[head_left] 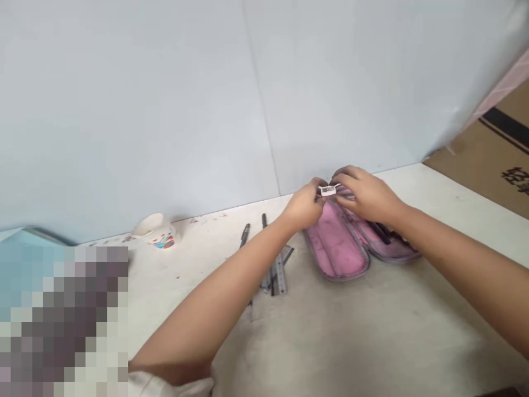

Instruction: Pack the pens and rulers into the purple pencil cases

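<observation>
Gripping, left hand (305, 207): thumb and fingers drawn together on the left end of the small white piece (328, 191); hand located at the far left edge of the pencil case (339, 245).
Right hand (367, 194): fingers curved above, thumb below, at the right end of the small white piece; whether they clamp on it cannot be told. Located over the far end of the pencil case, toward its right half.
Small white piece: located over the far end of the pencil case, between both hands; darker centre visible, exact type too small to identify.
Governing relation: the small white piece lies rightward from the left hand and leftward from the right hand. Its visible long side runs crosswise, from one hand to the other. Both hands are at it; neither is clearly nearer.
Pencil case: opened into two halves. The left half shows pink lining, its long axis running from far left to near right; the right half, partly beneath the right forearm, holds dark items (383, 234).
Ruler (281, 273): left of the pencil case, well apart from the small white piece, its long axis roughly near to far.
Dark pen (245, 234): left of the pencil case, beyond the ruler, partly covered by the left forearm.
Paper cup (165, 237): far left of the pencil case, near the wall (165, 110), tilted.
</observation>
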Demonstrator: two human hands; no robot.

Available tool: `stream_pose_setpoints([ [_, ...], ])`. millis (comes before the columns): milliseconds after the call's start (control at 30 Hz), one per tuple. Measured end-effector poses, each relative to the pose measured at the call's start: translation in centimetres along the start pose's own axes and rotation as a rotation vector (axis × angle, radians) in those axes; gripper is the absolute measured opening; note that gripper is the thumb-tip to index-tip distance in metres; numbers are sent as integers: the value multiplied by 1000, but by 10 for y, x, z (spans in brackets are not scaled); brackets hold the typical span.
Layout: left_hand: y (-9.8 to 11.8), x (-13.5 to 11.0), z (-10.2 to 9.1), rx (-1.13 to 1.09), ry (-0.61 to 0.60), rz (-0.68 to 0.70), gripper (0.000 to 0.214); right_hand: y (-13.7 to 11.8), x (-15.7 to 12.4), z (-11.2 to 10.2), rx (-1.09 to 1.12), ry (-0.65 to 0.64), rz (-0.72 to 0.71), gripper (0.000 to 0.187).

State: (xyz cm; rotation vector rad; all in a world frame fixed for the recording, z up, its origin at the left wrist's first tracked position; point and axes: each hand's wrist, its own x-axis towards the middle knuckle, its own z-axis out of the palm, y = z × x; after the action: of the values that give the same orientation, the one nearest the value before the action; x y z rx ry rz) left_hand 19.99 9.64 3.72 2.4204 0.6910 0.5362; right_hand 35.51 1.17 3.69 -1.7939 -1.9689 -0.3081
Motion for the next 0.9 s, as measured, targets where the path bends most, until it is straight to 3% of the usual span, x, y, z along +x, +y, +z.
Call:
stream_pose_setpoints([
  [133, 11, 49, 39, 264, -46, 108, 42, 54, -10, -3, -197, -21, 51, 30],
  [267, 5, 81, 63, 374, -114, 38, 47, 87, -9, 12, -241, -100, 50, 30],
  [400, 0, 96, 69, 389, -196, -20, 44, 111, -5, 25, -206, -220, 22, 28],
  [533, 1, 92, 55, 405, -187, 5, 43, 120, -1, 17, -186, -243, -51, 27],
  [700, 5, 65, 15, 359, -144, 26, 38, 87, 2, -6, -81, -194, -70, 28],
  [900, 13, 7, -37, 376, -64, -12, 34, -6, 2, -13, 85, -171, -130, 31],
])
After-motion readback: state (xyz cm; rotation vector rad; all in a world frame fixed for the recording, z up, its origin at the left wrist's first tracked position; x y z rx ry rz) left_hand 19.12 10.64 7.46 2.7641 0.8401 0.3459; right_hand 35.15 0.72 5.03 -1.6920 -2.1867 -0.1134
